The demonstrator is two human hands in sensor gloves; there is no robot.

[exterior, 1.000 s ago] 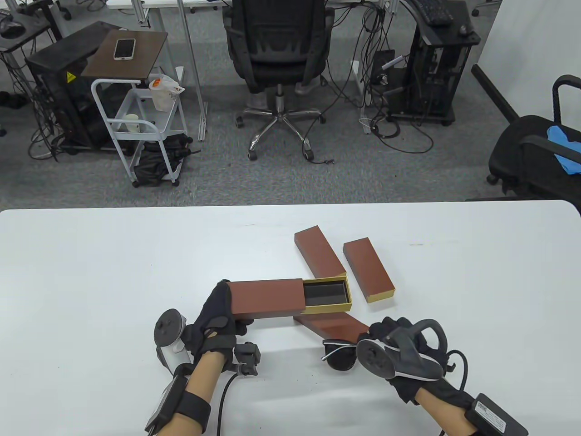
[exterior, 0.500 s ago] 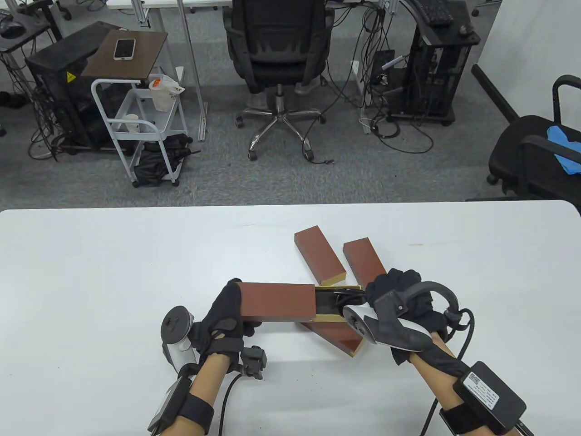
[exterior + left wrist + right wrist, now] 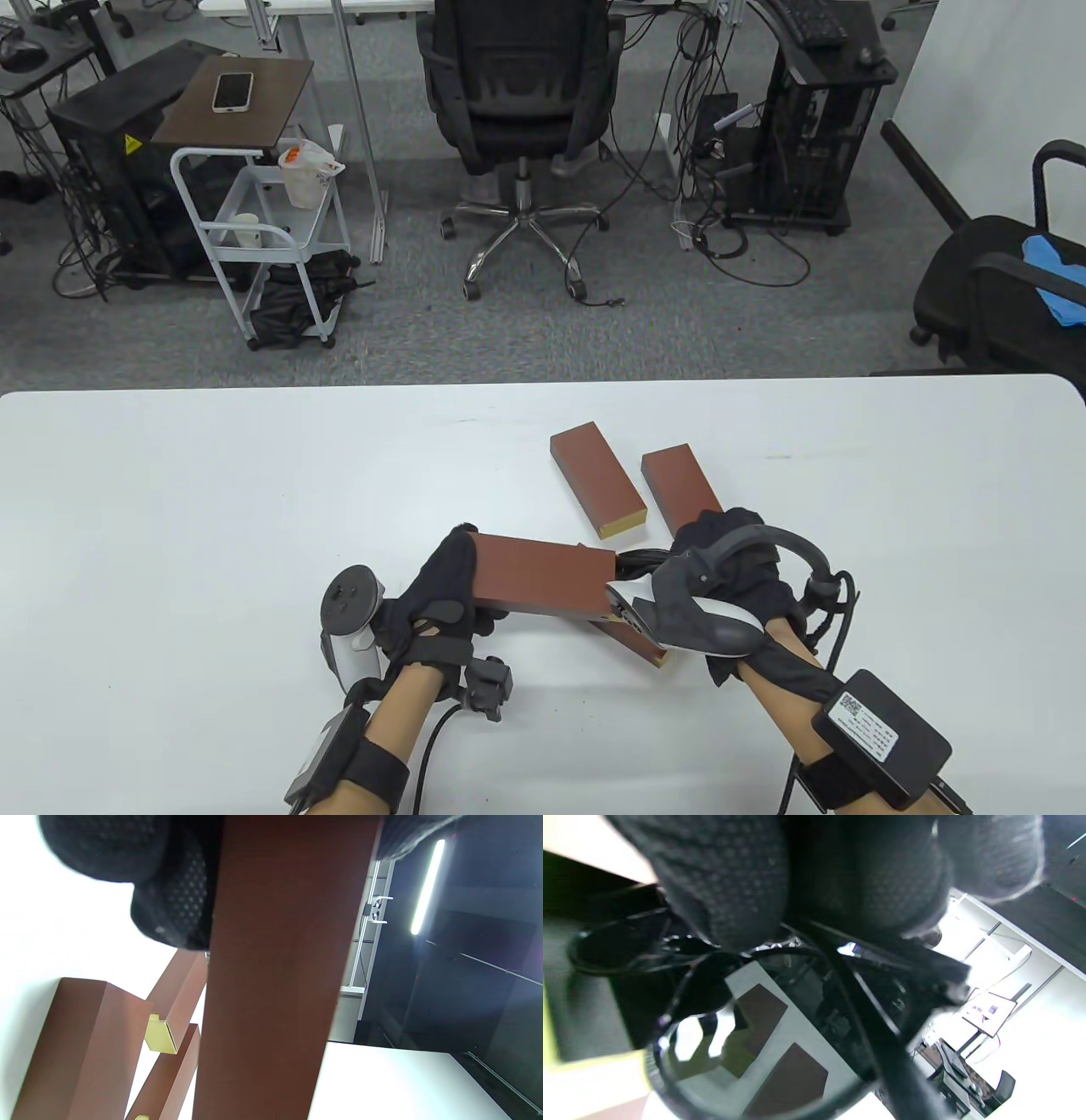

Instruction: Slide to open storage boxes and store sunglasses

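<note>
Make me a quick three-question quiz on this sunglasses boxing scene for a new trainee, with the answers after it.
1. True or false: the left hand grips the brown box sleeve at the end away from the drawer opening.
2. What does the right hand hold at the sleeve's open end? A) a phone B) the sunglasses C) a closed box
3. How many other brown boxes lie on the table in the table view?

Key
1. True.
2. B: the right wrist view shows a dark lens and frame under the fingers.
3. Three: two beyond the hands, and one partly under the held box.
</note>
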